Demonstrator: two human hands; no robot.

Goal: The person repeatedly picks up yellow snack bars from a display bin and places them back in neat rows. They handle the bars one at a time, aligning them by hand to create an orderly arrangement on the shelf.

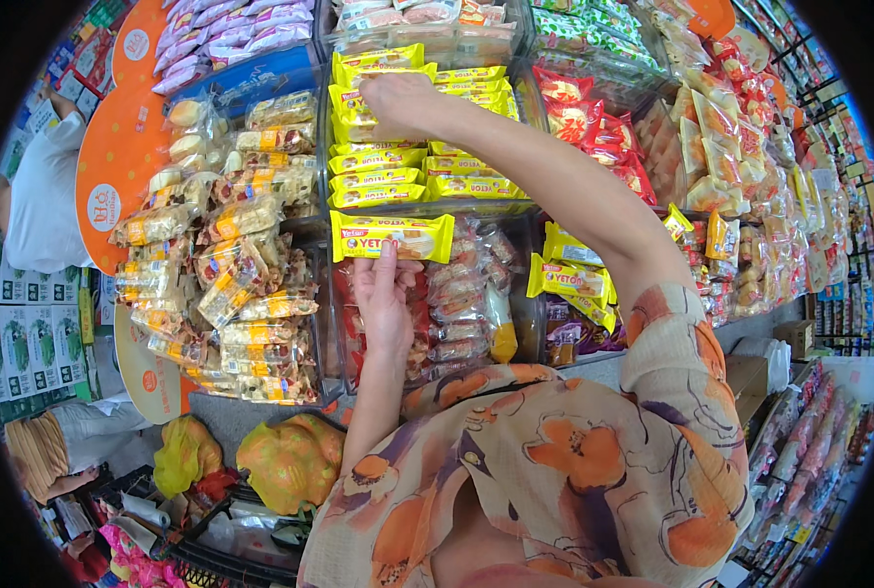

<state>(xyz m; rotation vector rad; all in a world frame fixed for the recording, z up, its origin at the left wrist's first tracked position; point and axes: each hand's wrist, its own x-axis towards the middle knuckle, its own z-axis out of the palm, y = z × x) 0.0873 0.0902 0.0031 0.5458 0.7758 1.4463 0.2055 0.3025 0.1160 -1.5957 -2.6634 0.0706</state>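
Observation:
My left hand (384,290) pinches one yellow Yeton wafer packet (429,239) by its lower edge, thumb in front, printed face towards me. Farther out, my right hand (400,105) reaches across to the left row of a clear bin of matching yellow packets (378,178). Its fingers touch packets at the back of that row. They are partly hidden behind the hand, so whether they grip one cannot be told. The packets stand on edge in two rows, and my right forearm covers part of the right row.
Wrapped nut-topped bars (238,287) are heaped at left. Red snack packs (598,125) lie right of the yellow bin. Loose yellow packets (573,283) rest on a nearer right bin. Behind at lower left is a black basket (216,551) near tied yellow bags (290,459). A person (47,184) stands at far left.

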